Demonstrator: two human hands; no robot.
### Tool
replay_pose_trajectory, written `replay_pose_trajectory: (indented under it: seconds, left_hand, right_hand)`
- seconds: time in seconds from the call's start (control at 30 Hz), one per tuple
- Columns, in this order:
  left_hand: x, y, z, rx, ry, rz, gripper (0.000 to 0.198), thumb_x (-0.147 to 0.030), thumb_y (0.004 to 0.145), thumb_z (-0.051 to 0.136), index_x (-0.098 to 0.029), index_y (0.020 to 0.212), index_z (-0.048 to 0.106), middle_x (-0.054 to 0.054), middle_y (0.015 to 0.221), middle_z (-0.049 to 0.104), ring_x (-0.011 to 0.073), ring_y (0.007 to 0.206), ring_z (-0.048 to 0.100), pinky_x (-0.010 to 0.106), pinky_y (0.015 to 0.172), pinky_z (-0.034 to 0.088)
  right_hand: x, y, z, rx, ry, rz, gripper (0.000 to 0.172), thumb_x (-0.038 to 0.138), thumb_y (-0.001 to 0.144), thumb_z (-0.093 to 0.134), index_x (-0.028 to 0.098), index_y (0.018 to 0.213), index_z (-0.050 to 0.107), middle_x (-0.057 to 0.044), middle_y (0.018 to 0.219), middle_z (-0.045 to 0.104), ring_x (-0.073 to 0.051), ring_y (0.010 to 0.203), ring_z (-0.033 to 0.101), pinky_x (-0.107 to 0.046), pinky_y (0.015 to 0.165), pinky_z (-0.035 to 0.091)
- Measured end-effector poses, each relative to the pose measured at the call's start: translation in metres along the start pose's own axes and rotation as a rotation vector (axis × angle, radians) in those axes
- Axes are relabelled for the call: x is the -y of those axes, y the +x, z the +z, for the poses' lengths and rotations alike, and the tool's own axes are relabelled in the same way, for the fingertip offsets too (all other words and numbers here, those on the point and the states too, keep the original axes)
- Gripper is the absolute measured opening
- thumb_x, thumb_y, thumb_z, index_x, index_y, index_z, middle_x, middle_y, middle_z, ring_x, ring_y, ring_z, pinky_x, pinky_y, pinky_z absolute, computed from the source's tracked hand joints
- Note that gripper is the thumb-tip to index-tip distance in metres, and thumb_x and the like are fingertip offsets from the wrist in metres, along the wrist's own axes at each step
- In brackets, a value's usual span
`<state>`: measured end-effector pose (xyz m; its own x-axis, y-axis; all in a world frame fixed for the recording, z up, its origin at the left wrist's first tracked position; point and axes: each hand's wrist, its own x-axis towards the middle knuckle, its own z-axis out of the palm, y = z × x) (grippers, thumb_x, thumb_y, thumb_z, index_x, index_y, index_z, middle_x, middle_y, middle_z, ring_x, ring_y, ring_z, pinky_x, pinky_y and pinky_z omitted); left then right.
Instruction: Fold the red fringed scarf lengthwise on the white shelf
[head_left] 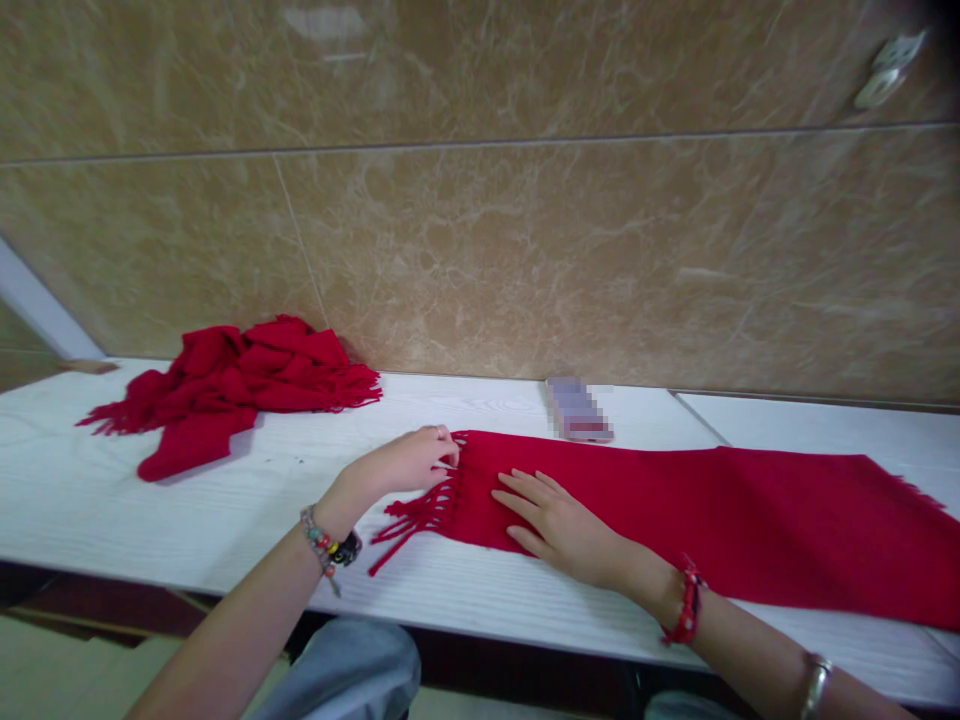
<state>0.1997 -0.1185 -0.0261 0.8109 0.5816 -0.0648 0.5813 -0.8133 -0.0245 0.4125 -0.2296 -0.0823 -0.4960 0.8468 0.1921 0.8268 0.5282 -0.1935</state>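
A red scarf [660, 500] lies spread lengthwise on the white table, its fringed end towards the left. My left hand [416, 460] is at the upper corner of that end, fingers curled together on the fringe [442, 500]. Several tassels hang loose below it on the tabletop. My right hand [551, 520] rests flat on the scarf just right of the fringe, fingers spread. A second red scarf [247, 385] sits in a crumpled heap at the left, apart from both hands.
The white table [300, 510] runs along a brown marble-look tiled wall [525, 250]. A phone [577, 410] lies behind the scarf, near the wall. A small brown object [88, 366] is at the far left. My knee [352, 665] shows below the front edge.
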Motion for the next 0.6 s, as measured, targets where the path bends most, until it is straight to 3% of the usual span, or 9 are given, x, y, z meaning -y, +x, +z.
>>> replay_pose_trajectory:
  seconds: [0.07,0.1,0.17,0.27,0.33,0.4,0.53,0.57,0.6]
  left_hand:
    - [-0.003,-0.001,0.001,0.094,-0.081,0.144,0.019,-0.011,0.071,0.052,-0.02,0.085,0.062,0.003,0.097,0.06,0.0147,0.091,0.053,0.022,0.083,0.04]
    - [-0.002,-0.004,0.001,0.129,-0.069,0.135,0.018,-0.011,0.07,0.054,-0.02,0.084,0.062,0.003,0.094,0.06,0.0153,0.09,0.054,0.023,0.081,0.041]
    - [0.005,-0.012,-0.002,0.169,0.033,-0.044,0.018,-0.008,0.068,0.054,-0.018,0.08,0.063,0.005,0.092,0.061,0.0185,0.088,0.055,0.026,0.079,0.042]
    - [0.016,-0.027,-0.013,0.17,0.209,-0.464,0.019,-0.004,0.07,0.047,-0.011,0.077,0.064,0.015,0.091,0.061,0.0255,0.086,0.057,0.036,0.072,0.045]
    - [0.016,-0.032,-0.019,0.163,0.251,-0.584,0.022,-0.003,0.072,0.044,-0.009,0.081,0.063,0.018,0.09,0.061,0.0267,0.084,0.057,0.038,0.069,0.045]
    - [0.008,-0.029,-0.022,0.141,0.215,-0.458,0.025,-0.005,0.073,0.045,-0.012,0.088,0.063,0.014,0.094,0.061,0.023,0.087,0.057,0.034,0.073,0.045]
    - [-0.014,-0.014,-0.014,0.131,-0.064,0.118,0.022,-0.009,0.069,0.051,-0.02,0.084,0.063,0.002,0.091,0.063,0.0144,0.084,0.056,0.022,0.077,0.042]
    - [-0.017,-0.012,-0.012,0.137,-0.127,0.181,0.019,-0.009,0.066,0.053,-0.02,0.079,0.063,0.001,0.084,0.064,0.0139,0.077,0.057,0.021,0.072,0.043]
    - [-0.017,-0.011,-0.009,0.155,-0.153,0.156,0.017,-0.009,0.063,0.055,-0.019,0.073,0.062,0.0,0.075,0.064,0.0135,0.07,0.056,0.021,0.067,0.044]
  right_hand:
    - [0.0,0.0,0.0,0.009,-0.004,0.005,0.043,0.036,0.089,0.036,0.019,0.128,0.043,-0.009,0.135,0.039,-0.023,0.126,0.029,-0.045,0.104,0.024]
    - [0.0,0.0,0.0,0.013,-0.006,0.008,0.043,0.036,0.089,0.036,0.019,0.128,0.043,-0.009,0.135,0.039,-0.023,0.126,0.029,-0.045,0.103,0.024]
    - [0.0,0.0,-0.001,0.019,-0.011,0.012,0.043,0.035,0.089,0.037,0.019,0.128,0.043,-0.009,0.135,0.038,-0.023,0.126,0.029,-0.045,0.103,0.024]
    - [0.001,0.001,-0.002,0.031,-0.018,0.016,0.043,0.035,0.089,0.037,0.018,0.128,0.043,-0.009,0.136,0.038,-0.023,0.126,0.029,-0.045,0.104,0.024]
    - [0.001,0.001,-0.002,0.035,-0.017,0.018,0.043,0.035,0.089,0.037,0.018,0.128,0.043,-0.01,0.136,0.038,-0.024,0.126,0.029,-0.045,0.103,0.024]
    - [0.001,0.001,-0.001,0.023,-0.005,0.014,0.043,0.035,0.089,0.037,0.018,0.128,0.044,-0.01,0.135,0.038,-0.024,0.126,0.03,-0.046,0.103,0.024]
    - [0.0,0.001,0.001,0.001,0.002,0.008,0.043,0.035,0.088,0.038,0.018,0.127,0.045,-0.01,0.134,0.04,-0.024,0.126,0.031,-0.046,0.103,0.025]
    - [0.0,0.0,0.001,0.003,-0.005,0.009,0.043,0.035,0.088,0.038,0.018,0.127,0.045,-0.01,0.134,0.04,-0.024,0.126,0.031,-0.046,0.103,0.026]
    - [0.0,0.0,0.001,0.006,-0.011,0.009,0.043,0.035,0.089,0.037,0.018,0.127,0.045,-0.01,0.134,0.04,-0.024,0.126,0.031,-0.045,0.103,0.026]
